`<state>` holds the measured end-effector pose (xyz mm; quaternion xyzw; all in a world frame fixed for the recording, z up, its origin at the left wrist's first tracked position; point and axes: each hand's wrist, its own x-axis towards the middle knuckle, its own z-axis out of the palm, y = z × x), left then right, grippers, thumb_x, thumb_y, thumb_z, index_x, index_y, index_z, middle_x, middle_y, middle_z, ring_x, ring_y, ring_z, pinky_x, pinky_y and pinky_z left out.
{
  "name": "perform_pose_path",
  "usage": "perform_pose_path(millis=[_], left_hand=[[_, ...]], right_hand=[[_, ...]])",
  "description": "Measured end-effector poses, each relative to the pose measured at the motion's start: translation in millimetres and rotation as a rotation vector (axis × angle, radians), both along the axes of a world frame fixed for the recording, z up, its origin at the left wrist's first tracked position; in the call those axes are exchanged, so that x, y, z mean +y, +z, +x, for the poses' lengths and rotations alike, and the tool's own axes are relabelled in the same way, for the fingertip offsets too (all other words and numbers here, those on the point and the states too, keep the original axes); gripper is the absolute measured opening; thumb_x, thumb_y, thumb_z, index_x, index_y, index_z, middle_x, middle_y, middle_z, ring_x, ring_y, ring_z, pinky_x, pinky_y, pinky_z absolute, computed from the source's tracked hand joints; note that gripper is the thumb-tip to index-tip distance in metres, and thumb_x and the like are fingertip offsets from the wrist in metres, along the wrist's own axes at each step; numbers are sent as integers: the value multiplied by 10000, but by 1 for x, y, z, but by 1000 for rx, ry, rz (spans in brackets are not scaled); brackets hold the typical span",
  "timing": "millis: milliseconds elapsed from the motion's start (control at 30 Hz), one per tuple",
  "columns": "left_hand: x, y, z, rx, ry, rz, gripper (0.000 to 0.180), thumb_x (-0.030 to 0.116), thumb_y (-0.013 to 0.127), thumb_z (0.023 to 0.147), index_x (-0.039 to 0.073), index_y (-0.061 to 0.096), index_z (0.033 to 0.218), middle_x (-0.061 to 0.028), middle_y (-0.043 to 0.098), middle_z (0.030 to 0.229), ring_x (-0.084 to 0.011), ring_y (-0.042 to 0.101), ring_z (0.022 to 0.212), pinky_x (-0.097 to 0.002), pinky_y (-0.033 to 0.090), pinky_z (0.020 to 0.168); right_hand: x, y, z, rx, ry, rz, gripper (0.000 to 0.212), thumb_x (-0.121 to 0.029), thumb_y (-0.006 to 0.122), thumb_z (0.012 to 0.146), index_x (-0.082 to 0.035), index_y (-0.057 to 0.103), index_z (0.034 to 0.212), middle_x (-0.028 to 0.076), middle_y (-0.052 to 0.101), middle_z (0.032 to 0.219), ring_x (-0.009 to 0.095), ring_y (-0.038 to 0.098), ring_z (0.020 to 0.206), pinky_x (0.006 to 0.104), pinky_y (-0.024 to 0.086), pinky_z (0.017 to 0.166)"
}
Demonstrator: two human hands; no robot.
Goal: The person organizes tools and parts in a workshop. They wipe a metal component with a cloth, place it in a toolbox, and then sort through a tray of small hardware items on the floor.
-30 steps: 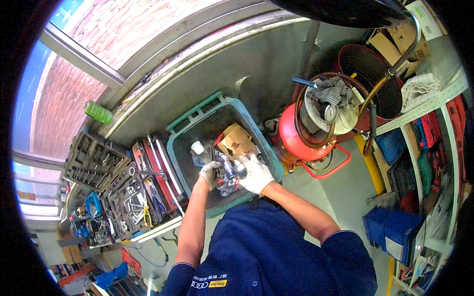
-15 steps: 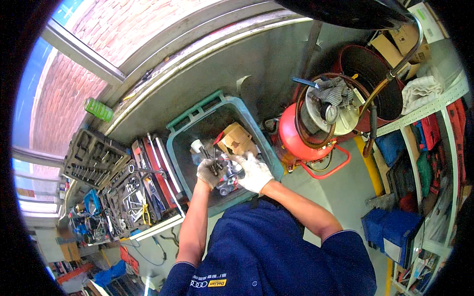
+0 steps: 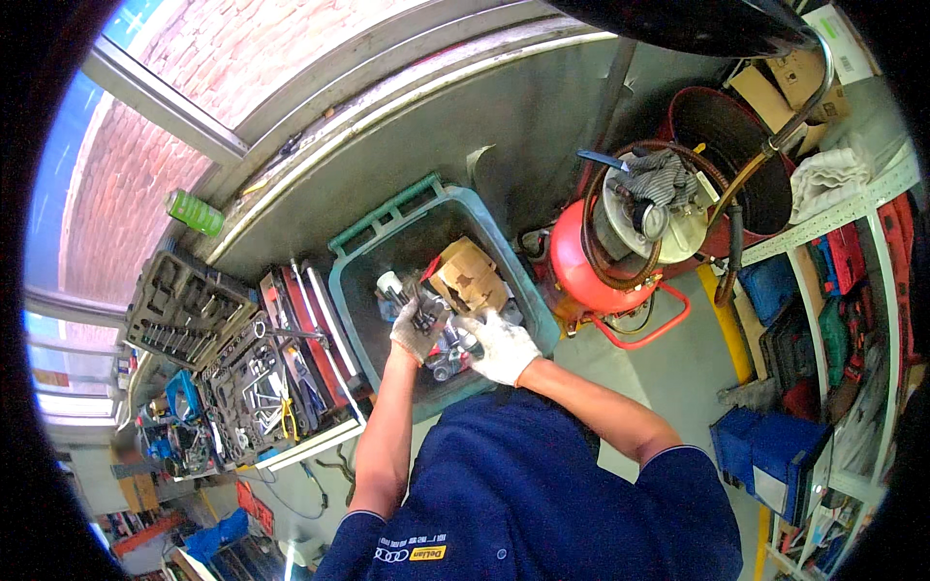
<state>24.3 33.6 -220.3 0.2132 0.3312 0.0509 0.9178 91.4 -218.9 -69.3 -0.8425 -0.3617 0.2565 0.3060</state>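
Both my hands wear pale work gloves and are inside a green plastic bin [image 3: 341, 283]. My left hand [image 3: 415, 331] is closed around a bundle of dark, slender metal parts [image 3: 424, 318] whose exact kind is too small to make out. Just to its right, my right hand [image 3: 504, 352] reaches in with fingers stretched and apart, and I see nothing held in it. A torn brown cardboard box [image 3: 469, 277] lies beyond my right hand. Near my left fingertips is a white cup-like piece [image 3: 389, 283]. Mixed metal and plastic scrap [image 3: 449, 354] shows below and between the hands.
Left of the bin stand a red tool tray [image 3: 302, 320] and an opened socket set case [image 3: 186, 308]. A green can [image 3: 195, 212] rests by the window ledge. On the right are a red tank [image 3: 577, 254] with hoses, a dark red drum [image 3: 719, 126] and shelving [image 3: 829, 229].
My left hand has turned and lifted slightly with the dark metal parts, showing more of its palm side. My right hand has shifted slightly right and down, away from the left.
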Motion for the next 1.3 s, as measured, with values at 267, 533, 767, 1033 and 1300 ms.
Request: perform_pose_path(millis=[267,533,767,1033,1300], left_hand=[[-3,-19,7,34,78,34,266,242,604,1023,70,636,1223,-111,693,1100,-324,648,1049,-495,529,977],[-1,-13,7,-8,61,-34,301,216,579,1025,82,635,1289,-114,700,1140,-302,654,1049,-485,523,980],[-7,0,-1,-24,52,-79,281,247,535,1052,97,639,1265,-85,699,1090,-280,656,1038,-413,521,923],[-24,28,11,66,36,-72,349,482,545,1061,217,699,1227,-31,699,964,-224,656,921,-404,529,841],[-28,43,18,154,-142,29,773,829,304,985,167,677,1128,-56,690,919,-275,637,817,-471,513,779]], right_hand=[[-3,2,2,35,-70,-13,677,-310,771,850,-256,539,1484,233,539,1339,471,636,1167,550,556,975],[11,-17,-1,-16,-4,16,720,-268,775,824,-267,519,1498,242,529,1368,466,632,1183,541,553,982],[15,-3,-2,0,42,-3,739,-251,794,806,-253,527,1495,260,516,1390,466,622,1217,533,550,996],[8,7,8,63,-87,17,745,-273,802,811,-272,528,1504,237,543,1357,466,637,1180,529,555,989],[12,-7,19,-29,-35,9,701,-274,737,867,-280,494,1525,254,567,1254,452,666,1117,536,568,936]])
